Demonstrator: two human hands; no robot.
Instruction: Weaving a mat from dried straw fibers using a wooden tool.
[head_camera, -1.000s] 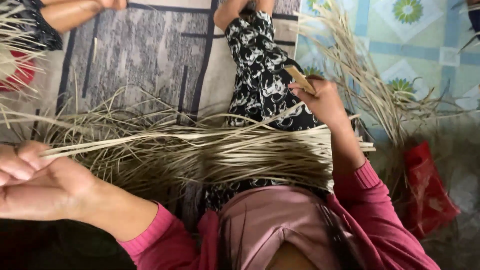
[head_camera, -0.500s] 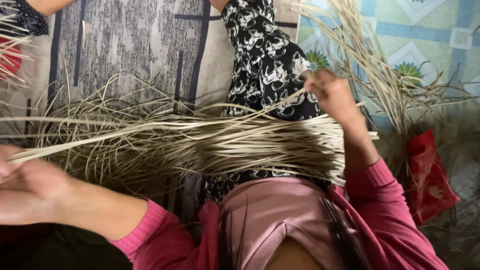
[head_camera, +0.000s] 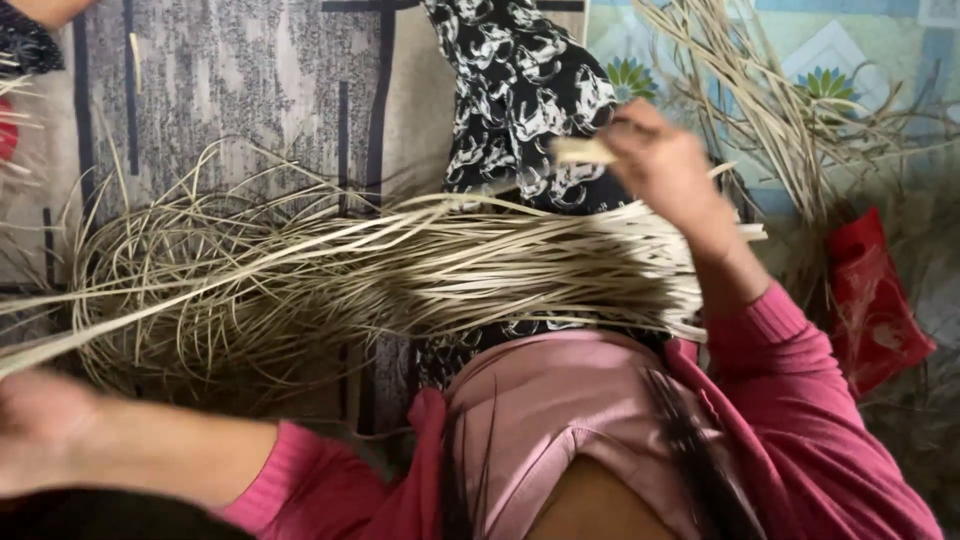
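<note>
Head view: one person, seated, black-and-white patterned skirt (head_camera: 520, 90) and pink top. A sheaf of pale dried leaf strips (head_camera: 430, 265) lies across the lap, running left to right, its loose ends looping over the grey patterned mat (head_camera: 240, 90).

Right hand (head_camera: 665, 165) is closed on a short pale tool or strip end (head_camera: 583, 150), just above the sheaf's trimmed ends. Left hand (head_camera: 40, 430) is blurred at the lower left edge; the strips run toward it, but I cannot tell whether its fingers are closed on them.

Handling, judged: strips light, springy, thin, likely to split or tangle; best gripped bunched, near the ends.

Count: strips too many to number; one further loose pile (head_camera: 770, 90) upper right; one red packet (head_camera: 875, 300) beside it.
</note>
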